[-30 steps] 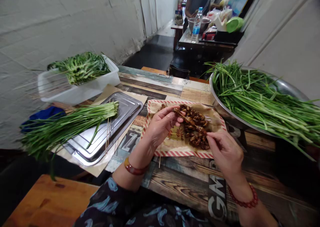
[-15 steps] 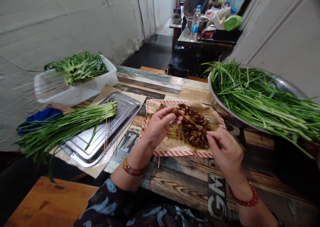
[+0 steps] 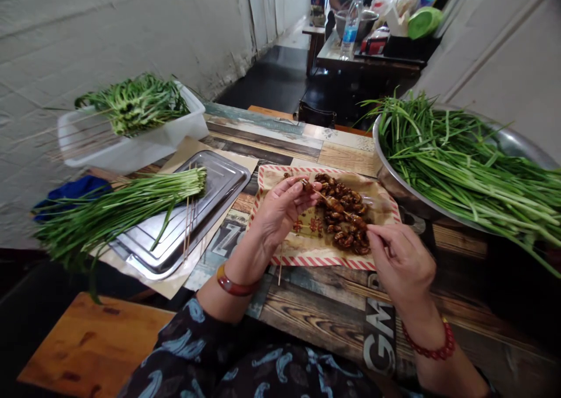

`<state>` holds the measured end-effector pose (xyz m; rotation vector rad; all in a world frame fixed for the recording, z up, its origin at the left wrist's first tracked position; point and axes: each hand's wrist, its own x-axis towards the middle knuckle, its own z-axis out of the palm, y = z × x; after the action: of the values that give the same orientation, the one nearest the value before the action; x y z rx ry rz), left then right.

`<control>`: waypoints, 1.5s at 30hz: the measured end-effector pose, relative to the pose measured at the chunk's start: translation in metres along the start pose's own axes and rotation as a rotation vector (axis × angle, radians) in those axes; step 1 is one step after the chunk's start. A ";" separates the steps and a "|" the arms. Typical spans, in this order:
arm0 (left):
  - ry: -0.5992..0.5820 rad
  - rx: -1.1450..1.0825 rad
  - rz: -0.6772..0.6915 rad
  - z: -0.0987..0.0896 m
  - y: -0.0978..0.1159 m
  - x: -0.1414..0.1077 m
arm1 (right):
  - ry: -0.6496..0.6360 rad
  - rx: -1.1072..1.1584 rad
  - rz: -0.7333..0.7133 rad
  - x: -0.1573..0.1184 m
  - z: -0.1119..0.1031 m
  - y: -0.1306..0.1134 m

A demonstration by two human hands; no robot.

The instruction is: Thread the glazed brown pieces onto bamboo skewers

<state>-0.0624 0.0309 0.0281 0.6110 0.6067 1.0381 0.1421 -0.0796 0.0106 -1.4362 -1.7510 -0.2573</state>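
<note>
Here, my left hand (image 3: 278, 214) pinches a dark glossy piece (image 3: 305, 186) at one end of a loaded skewer (image 3: 335, 206), and my right hand (image 3: 404, 263) grips the other end. The skewer slants above red-striped paper (image 3: 331, 260), over a brown, glazed heap (image 3: 349, 193).

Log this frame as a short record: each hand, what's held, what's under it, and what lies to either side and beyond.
Left hand: the left hand has its fingers on the far end of a skewer
Right hand: the right hand pinches its near end
Skewer: brown, glossy pieces threaded on
Below: a brown pile on striped paper
Left side: cut greens partly over a metal tray; a white tub holding more greens
Right side: a metal bowl heaped with long greens
Beyond: a second table with a bottle
</note>
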 end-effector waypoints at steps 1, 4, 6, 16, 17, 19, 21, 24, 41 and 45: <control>0.005 0.001 0.001 0.000 0.000 0.000 | -0.004 -0.007 0.000 0.000 0.000 0.000; 0.023 0.004 0.003 0.000 0.000 0.000 | -0.008 -0.014 -0.012 -0.001 0.000 0.001; 0.031 0.007 0.005 0.000 -0.001 0.000 | -0.010 -0.015 -0.018 -0.002 0.000 0.001; 0.000 -0.012 0.022 0.001 -0.002 0.000 | -0.021 -0.042 -0.012 -0.004 0.001 0.005; 0.000 -0.015 0.024 0.001 -0.002 0.000 | -0.022 -0.040 -0.011 -0.005 0.001 0.005; 0.004 -0.018 0.029 0.001 -0.003 0.000 | -0.016 -0.035 -0.017 -0.005 0.001 0.006; 0.014 -0.013 0.035 0.001 -0.003 0.000 | -0.005 -0.027 -0.023 -0.006 0.001 0.006; 0.026 0.001 0.036 0.002 -0.003 0.000 | -0.012 -0.020 -0.015 -0.006 0.001 0.005; 0.028 0.003 0.046 0.003 -0.003 -0.001 | -0.005 -0.011 -0.023 -0.006 0.001 0.006; 0.018 0.010 0.045 0.004 -0.003 -0.002 | 0.002 -0.016 -0.037 -0.006 0.001 0.006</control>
<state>-0.0587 0.0270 0.0295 0.6272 0.6164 1.0840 0.1466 -0.0813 0.0042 -1.4158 -1.7790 -0.2922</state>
